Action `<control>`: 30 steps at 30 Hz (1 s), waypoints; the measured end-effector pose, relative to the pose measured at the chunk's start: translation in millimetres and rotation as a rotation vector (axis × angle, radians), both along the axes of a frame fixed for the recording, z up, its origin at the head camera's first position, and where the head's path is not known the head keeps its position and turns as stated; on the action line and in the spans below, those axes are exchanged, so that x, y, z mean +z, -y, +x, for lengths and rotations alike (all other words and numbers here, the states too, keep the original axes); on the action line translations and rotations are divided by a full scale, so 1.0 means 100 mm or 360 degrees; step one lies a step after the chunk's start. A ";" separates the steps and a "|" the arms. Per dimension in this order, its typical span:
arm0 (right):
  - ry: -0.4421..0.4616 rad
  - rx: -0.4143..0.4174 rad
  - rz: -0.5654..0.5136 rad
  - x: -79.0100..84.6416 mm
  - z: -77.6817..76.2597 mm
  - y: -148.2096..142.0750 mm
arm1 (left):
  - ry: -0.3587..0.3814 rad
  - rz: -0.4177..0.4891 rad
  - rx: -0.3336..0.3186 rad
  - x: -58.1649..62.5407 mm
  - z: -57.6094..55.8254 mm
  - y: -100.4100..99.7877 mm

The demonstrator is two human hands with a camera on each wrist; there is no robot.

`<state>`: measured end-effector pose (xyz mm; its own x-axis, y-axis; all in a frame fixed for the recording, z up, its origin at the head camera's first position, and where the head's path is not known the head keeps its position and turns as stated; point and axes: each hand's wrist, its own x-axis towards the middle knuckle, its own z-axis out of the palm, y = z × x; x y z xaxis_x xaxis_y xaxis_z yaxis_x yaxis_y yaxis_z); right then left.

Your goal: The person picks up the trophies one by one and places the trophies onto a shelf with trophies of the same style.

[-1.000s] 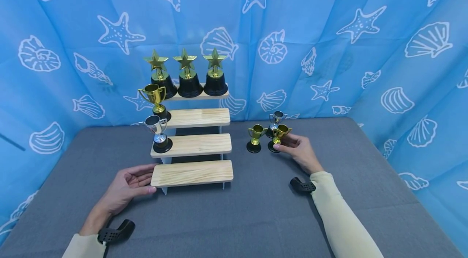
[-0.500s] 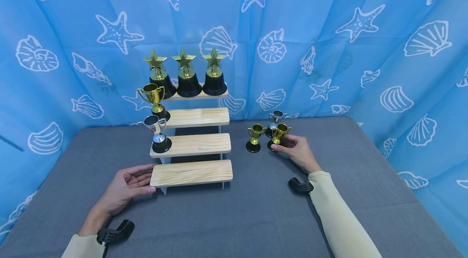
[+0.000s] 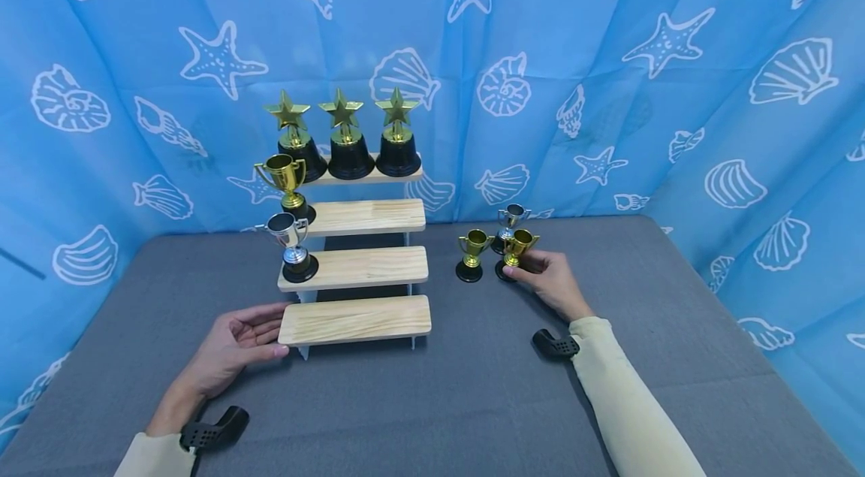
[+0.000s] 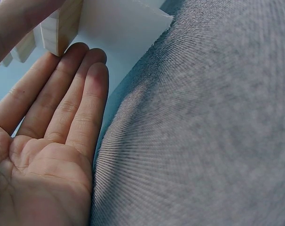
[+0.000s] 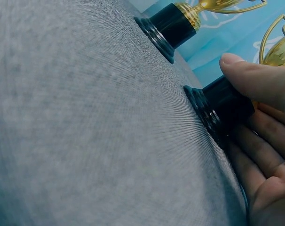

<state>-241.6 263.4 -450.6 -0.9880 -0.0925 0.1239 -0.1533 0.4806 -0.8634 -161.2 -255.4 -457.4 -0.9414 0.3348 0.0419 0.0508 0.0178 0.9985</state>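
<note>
My right hand (image 3: 553, 285) holds a small gold trophy cup (image 3: 520, 243) by its black base, which stands on the grey cloth. In the right wrist view the thumb (image 5: 255, 77) lies against that base, with the other fingers behind it. A second gold trophy cup (image 3: 474, 246) stands just left of it, and a silver trophy cup (image 3: 510, 218) is partly hidden behind. At the left end of the lowest step of a wooden tiered stand (image 3: 354, 319), my left hand (image 3: 226, 349) touches the board; its fingers (image 4: 69, 110) are straight in the left wrist view.
Three gold star trophies (image 3: 346, 154) line the top step. A gold trophy cup (image 3: 287, 175) stands at the left of the second step, with a silver trophy cup (image 3: 295, 248) on the third. A blue shell-patterned curtain (image 3: 541, 86) hangs behind the grey cloth-covered table (image 3: 473, 402).
</note>
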 end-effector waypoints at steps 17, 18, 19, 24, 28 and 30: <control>0.0017 -0.0057 0.0077 0.00 -0.01 0.00 | 0.0011 -0.0024 0.0016 0.01 0.00 -0.02; 0.0018 -0.0054 0.0075 0.01 0.00 0.00 | 0.0014 -0.0024 0.0019 0.01 0.00 -0.02; 0.0020 -0.0057 0.0073 0.01 0.00 0.00 | 0.0011 -0.0027 0.0017 0.02 0.01 -0.02; 0.0018 -0.0076 0.0090 0.01 0.00 -0.01 | 0.0013 -0.0023 0.0015 0.02 0.01 -0.03; 0.0019 -0.0098 0.0129 0.02 0.00 -0.01 | 0.0010 -0.0019 0.0018 0.02 0.01 -0.03; 0.0010 -0.0098 0.0128 0.03 0.00 -0.02 | 0.0004 -0.0018 0.0025 0.02 0.01 -0.03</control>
<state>-241.6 265.0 -447.2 -0.9928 -0.0408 0.1126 -0.1161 0.5566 -0.8227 -160.5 -252.4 -455.1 -0.9467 0.3202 0.0356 0.0476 0.0297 0.9984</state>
